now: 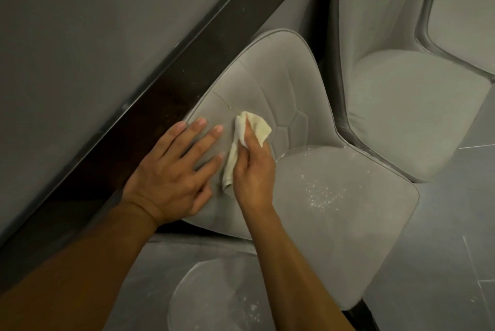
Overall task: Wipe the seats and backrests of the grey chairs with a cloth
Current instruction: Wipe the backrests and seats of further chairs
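One hand (pixel 171 178) flat, other (pixel 254 172) around cloth (pixel 258 127)

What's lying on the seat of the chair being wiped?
Scattered white specks lie on the seat, with more along the crease by the backrest. The right arm hides the seat's left edge.

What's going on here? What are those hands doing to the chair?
A person is cleaning a grey chair. The right hand grips a cream cloth against the backrest, and the left hand lies flat on it. White specks lie on the seat, not yet wiped. A second grey chair stands beside it.
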`<state>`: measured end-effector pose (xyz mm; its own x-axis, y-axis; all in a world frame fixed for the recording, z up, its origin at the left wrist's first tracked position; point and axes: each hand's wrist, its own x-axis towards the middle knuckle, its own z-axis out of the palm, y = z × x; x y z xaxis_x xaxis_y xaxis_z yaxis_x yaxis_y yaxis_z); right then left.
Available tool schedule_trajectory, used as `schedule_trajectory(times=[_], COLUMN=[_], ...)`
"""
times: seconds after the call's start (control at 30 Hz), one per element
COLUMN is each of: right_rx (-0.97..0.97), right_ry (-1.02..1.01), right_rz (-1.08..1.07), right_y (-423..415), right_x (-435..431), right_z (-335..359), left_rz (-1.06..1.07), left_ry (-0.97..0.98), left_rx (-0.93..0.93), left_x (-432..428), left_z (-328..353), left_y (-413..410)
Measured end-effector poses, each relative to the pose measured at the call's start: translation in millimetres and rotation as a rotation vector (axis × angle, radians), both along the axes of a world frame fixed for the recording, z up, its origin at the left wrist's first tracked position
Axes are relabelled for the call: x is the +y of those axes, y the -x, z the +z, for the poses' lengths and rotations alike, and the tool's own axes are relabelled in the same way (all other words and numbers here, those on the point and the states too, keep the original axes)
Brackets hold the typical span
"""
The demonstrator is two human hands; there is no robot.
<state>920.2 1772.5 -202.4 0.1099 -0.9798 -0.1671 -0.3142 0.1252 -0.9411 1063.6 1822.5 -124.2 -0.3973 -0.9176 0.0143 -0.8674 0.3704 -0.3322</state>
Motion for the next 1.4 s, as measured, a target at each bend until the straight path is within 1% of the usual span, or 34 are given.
schedule_trajectory(times=[0.1, 0.17, 0.2, 0.3, 0.37, 0.43, 0.53, 0.6, 0.67, 0.7, 0.77, 0.8, 0.83, 0.9, 0.97, 1.03, 1.1, 1.17, 1.2, 1.23, 1.3, 1.33, 1.4], right_rx=[0.074, 0.056, 0.025, -0.079, -0.074, -0.039, 0.069, 0.005, -0.079, -0.090, -0.024, 0.008, 0.016, -0.012, -0.071, -0.070, 0.027, 0.149, 0.194, 0.219, 0.210, 0.163, -0.006], right_ry=[-0.142, -0.156, -0.110, 0.111, 0.164, 0.104, -0.081, -0.092, 0.014, 0.114, 0.357, 0.440, 0.462, 0.386, 0.209, -0.011, -0.269, -0.557, -0.638, -0.676, -0.651, -0.607, -0.485], right_rz=[-0.057, -0.046, -0.030, 0.030, 0.059, -0.021, -0.226, -0.341, -0.359, -0.330, -0.202, -0.129, -0.070, -0.007, 0.016, 0.032, 0.045, 0.074, 0.109, 0.147, 0.150, 0.120, 0.032], right_y=[5, 4, 1, -7, -9, -4, 7, 9, 4, 0, -7, -8, -8, -1, 7, 13, 24, 38, 43, 46, 42, 35, 17], right_x=[-2, -5, -6, -2, -2, -9, -33, -59, -83, -89, -86, -79, -70, -48, -13, 32, 74, 96, 98, 94, 77, 67, 52], right_z=[-16, -10, -1, 27, 25, 5, -14, -3, 21, 33, 47, 45, 38, 15, -17, -51, -82, -99, -103, -104, -90, -77, -43], left_rz=[0.000, 0.000, 0.003, 0.009, 0.009, 0.006, 0.000, 0.002, 0.002, 0.002, 0.001, 0.000, -0.002, -0.006, -0.010, -0.018, -0.023, -0.023, -0.022, -0.021, -0.017, -0.018, -0.019], left_ry=[-0.025, -0.025, -0.020, -0.003, -0.002, -0.012, -0.016, -0.014, -0.018, -0.020, -0.019, -0.017, -0.015, -0.014, -0.021, -0.024, -0.023, -0.030, -0.031, -0.030, -0.027, -0.028, -0.025], left_rx=[-0.020, -0.023, -0.018, 0.006, 0.013, 0.010, 0.008, 0.016, 0.012, 0.007, 0.003, 0.003, 0.002, 0.006, 0.014, 0.009, 0.000, 0.005, 0.008, 0.010, 0.014, 0.015, 0.017], left_x=[0, 0, 0, 0, 0, 0, 0, 1, 0, 0, 1, 1, 1, 0, -1, -1, -1, 0, 0, 0, 0, 1, 0], left_z=[0, 1, 1, 1, 0, 0, 0, 0, 0, 0, 0, -1, -1, -1, -1, -1, -1, -1, -1, 0, 0, 0, 1], left_y=[-2, -2, -1, 0, 0, -1, -1, 0, -1, -1, -2, -3, -3, -3, -3, -4, -5, -5, -5, -5, -4, -4, -3])
